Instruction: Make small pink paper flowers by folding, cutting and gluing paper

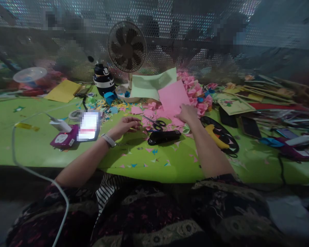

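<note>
My right hand [187, 113] lies with fingers stretched on the lower edge of a pink paper sheet [173, 97] on the green table [67, 151]. My left hand [124, 126], a watch on its wrist, rests on the table with fingers curled; what it pinches, if anything, I cannot make out. Black-handled scissors [154, 123] lie between the hands. A black stapler-like tool [164, 137] sits just in front of them. Small pink folded pieces [197, 92] are heaped behind the sheet.
A pale green sheet [151, 85], a small fan [127, 48] and a dark bottle [103, 80] stand at the back. A phone [89, 126] and charger cable [28, 164] lie left. A yellow-handled tool [217, 136], phones and papers crowd the right. Paper scraps litter the table.
</note>
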